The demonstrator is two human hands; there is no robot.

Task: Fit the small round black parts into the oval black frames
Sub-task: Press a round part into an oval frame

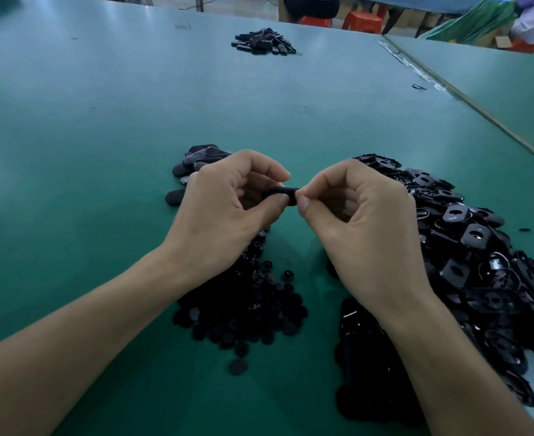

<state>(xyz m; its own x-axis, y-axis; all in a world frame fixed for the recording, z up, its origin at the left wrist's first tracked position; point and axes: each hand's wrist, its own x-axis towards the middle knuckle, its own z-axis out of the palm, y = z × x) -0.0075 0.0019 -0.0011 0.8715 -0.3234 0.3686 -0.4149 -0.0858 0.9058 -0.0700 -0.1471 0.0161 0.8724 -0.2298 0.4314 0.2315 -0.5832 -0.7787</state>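
Just above the green table [102, 121], the left hand [228, 202] curls round an oval black frame [279, 192] while the right hand [363, 221] pinches its end between thumb and forefinger — fingers hide most of the piece. The small round black parts [246, 309] lie heaped under the left wrist, loose frames [466, 247] spread beneath the right forearm, smooth oval pieces [196, 158] peek from behind the left knuckles — another dark pile [264, 42] sits far off.
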